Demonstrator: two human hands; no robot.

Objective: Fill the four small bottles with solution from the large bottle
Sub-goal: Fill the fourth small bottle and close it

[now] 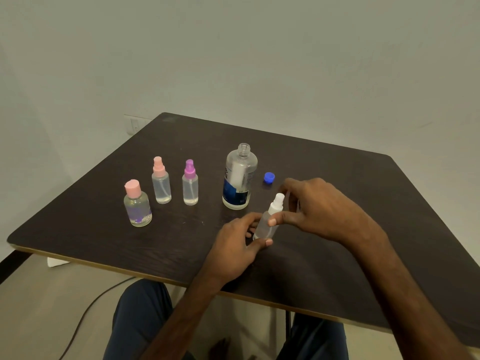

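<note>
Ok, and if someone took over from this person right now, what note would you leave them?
Hands: the left hand grips the white-topped bottle low on its body, tilted. The right hand pinches it near the sprayer top.
Things: the large bottle stands open on the table, with the blue cap lying just right of it.
Done, it seems: the pink flat-cap bottle, pink sprayer bottle and purple sprayer bottle stand capped at left, apparently holding clear liquid.
Left: probably finish the held bottle (fill level unclear) and recap the large one.
</note>
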